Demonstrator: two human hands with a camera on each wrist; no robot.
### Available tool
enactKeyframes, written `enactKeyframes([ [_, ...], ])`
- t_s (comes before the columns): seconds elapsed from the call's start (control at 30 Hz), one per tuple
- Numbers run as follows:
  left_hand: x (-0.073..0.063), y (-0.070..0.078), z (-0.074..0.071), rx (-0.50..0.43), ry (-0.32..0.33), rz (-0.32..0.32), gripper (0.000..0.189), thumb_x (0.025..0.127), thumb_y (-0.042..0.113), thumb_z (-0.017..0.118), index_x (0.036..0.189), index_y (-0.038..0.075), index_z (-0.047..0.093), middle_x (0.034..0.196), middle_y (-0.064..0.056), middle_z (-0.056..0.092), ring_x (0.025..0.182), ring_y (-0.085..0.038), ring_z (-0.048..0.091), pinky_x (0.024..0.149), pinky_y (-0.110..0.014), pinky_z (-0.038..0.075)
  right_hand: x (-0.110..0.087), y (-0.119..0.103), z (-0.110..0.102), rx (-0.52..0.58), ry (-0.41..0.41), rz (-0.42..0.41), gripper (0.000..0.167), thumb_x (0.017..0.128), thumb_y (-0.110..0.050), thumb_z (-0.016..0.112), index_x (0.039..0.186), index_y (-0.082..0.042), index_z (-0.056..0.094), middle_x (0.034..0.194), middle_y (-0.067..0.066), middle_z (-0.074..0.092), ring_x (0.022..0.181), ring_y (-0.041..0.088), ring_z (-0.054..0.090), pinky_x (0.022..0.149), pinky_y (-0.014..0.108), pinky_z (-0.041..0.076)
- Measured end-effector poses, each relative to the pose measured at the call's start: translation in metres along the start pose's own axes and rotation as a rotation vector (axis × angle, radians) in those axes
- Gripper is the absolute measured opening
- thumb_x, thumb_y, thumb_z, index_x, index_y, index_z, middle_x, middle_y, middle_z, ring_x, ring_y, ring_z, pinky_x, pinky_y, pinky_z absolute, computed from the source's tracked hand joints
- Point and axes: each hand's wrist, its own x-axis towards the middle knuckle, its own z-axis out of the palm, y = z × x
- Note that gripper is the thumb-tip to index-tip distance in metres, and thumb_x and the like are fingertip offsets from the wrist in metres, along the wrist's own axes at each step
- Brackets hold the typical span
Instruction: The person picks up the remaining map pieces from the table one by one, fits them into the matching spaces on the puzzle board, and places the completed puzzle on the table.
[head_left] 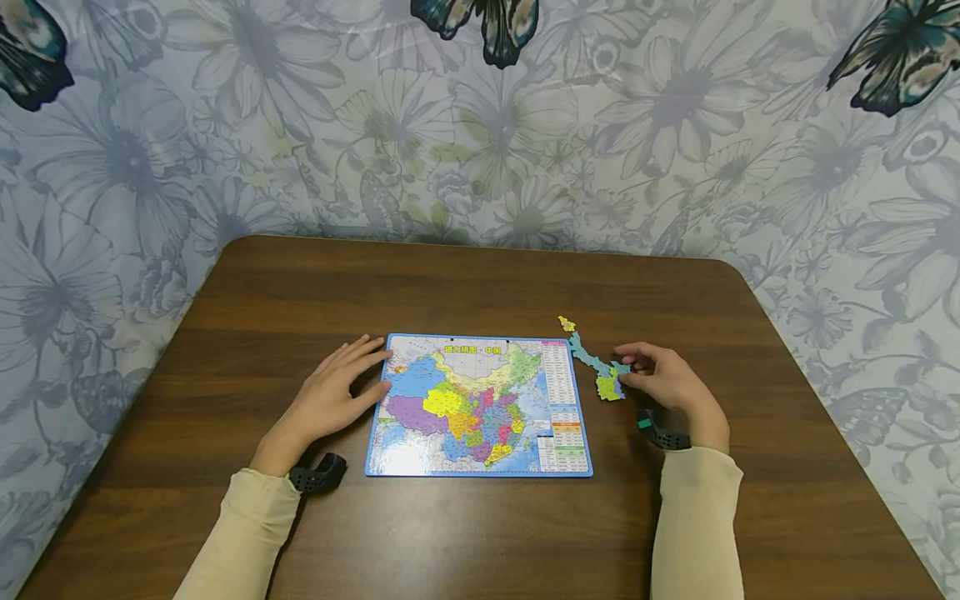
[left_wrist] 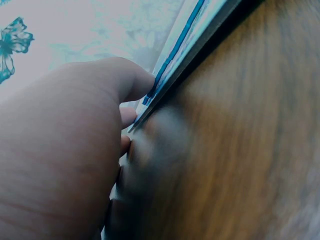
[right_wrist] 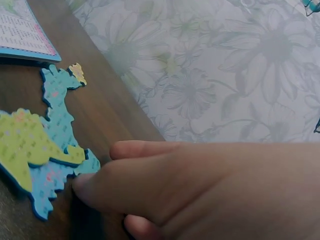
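My left hand [head_left: 330, 392] lies at the left edge of a map puzzle board [head_left: 408, 452], its fingers stretched out over the rim. In the left wrist view its thumb [left_wrist: 132, 82] touches the edge of the board. To the right of the board, a long teal puzzle piece [right_wrist: 60, 100] lies on the table with a yellow-green piece [right_wrist: 22, 145] against it. A lavender-blue piece [right_wrist: 45, 182] adjoins them. My right hand [head_left: 671, 387] pinches the teal piece's right end between thumb [right_wrist: 87, 187] and forefinger.
A small yellow piece [head_left: 567, 324] lies at the far tip of the teal one, behind the board's right corner. The brown wooden table [head_left: 480, 533] reaches back to a flowered wall [head_left: 510, 150]. Each wrist wears a black band [head_left: 318, 473].
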Motion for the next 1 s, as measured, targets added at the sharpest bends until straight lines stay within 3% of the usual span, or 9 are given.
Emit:
enactKeyframes([
  [0.67, -0.0004, 0.0003, 0.0002, 0.002, 0.008, 0.007, 0.058, 0.102, 0.04, 0.064, 0.152, 0.013, 0.053, 0.164, -0.011, 0.039, 0.156, -0.035, 0.026, 0.128, -0.058, 0.017, 0.0031, 0.0024, 0.0037, -0.116, 0.059, 0.004, 0.031, 0.1, -0.016, 0.069, 0.129, -0.006, 0.07, 0.111, 0.014, 0.068, 0.096, 0.026, 0.059, 0.083, 0.038, 0.051],
  [1.0, -0.0002, -0.0002, 0.0008, 0.002, 0.013, 0.011, 0.057, 0.102, 0.039, 0.065, 0.152, 0.013, 0.053, 0.164, -0.012, 0.039, 0.156, -0.035, 0.026, 0.128, -0.058, 0.017, 0.0042, 0.0032, 0.0048, -0.064, 0.083, -0.01, 0.028, 0.099, -0.013, 0.068, 0.124, -0.002, 0.067, 0.123, 0.022, 0.066, 0.11, 0.038, 0.061, 0.099, 0.056, 0.052],
])
